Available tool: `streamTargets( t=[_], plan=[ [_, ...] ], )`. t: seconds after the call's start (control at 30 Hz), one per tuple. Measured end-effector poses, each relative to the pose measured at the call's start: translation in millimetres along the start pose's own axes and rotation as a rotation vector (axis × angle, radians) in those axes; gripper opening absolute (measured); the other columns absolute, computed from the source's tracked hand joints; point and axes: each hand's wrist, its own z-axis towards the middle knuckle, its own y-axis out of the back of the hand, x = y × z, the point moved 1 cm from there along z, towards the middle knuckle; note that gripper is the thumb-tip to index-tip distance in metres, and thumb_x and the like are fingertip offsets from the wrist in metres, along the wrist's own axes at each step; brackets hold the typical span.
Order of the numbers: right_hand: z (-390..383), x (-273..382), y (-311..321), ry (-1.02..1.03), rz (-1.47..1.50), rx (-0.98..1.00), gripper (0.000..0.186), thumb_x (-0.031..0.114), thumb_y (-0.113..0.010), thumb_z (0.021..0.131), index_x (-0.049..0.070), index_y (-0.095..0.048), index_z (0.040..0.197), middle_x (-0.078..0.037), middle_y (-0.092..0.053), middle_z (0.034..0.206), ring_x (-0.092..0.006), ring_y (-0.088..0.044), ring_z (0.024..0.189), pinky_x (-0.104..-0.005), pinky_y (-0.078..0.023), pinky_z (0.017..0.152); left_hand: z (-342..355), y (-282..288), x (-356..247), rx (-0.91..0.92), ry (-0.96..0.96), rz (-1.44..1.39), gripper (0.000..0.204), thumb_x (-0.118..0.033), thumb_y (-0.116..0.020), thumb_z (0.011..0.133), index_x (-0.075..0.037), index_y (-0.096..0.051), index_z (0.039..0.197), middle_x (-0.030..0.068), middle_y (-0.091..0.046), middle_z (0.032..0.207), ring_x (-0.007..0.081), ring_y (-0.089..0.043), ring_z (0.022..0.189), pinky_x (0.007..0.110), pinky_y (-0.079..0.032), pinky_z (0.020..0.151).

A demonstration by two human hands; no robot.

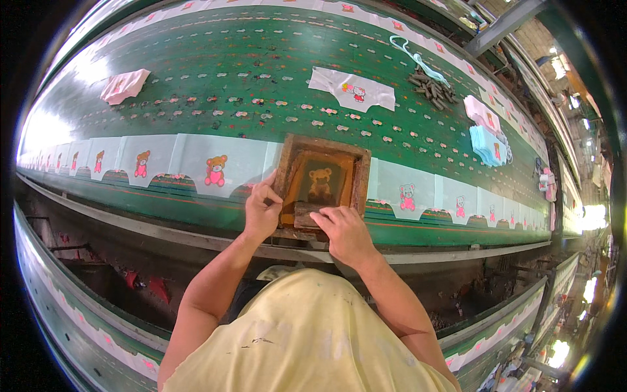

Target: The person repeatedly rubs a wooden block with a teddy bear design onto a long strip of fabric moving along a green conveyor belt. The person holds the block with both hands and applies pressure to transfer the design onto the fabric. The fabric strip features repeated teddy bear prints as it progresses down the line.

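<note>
Two bare hands are placed on a brown wooden frame [361, 175], which is set at the near edge of a long green table [209, 210], across a row of pale fabric pieces [249, 155]. Its left rim is grasped by the curled fingers of the left hand [262, 209]. A dark wooden block [305, 215], laid inside the frame at its near end, is gripped by the right hand [347, 234], its fingers bent over the block's right end; how the thumb is placed cannot be told. A bear shape [320, 185] is seen within the frame, beyond the block. Brown-and-pink bears [215, 171] are printed on the pieces to the left; on those to the right, pink-and-pale bears [407, 196] are shown, the brown being absent.
</note>
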Motion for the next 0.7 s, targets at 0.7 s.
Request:
streamTargets(
  t=[0.7],
  plan=[
    [-101,1,-14,-0.433,0.388,-0.447,0.046,0.017,-0.087,0.097,0.006,-0.078,0.14,-0.017,-0.073,0.15,-0.0394,-0.064,0.142,-0.0511,-0.05,0.122,8,-1,-7,0.021,0.044,-0.06,0.023,0.014,-0.072,0.08,-0.004,-0.071,0.093,0.0283,-0.064,0.165,0.039,-0.064,0.151,0.046,-0.046,0.126]
  ],
)
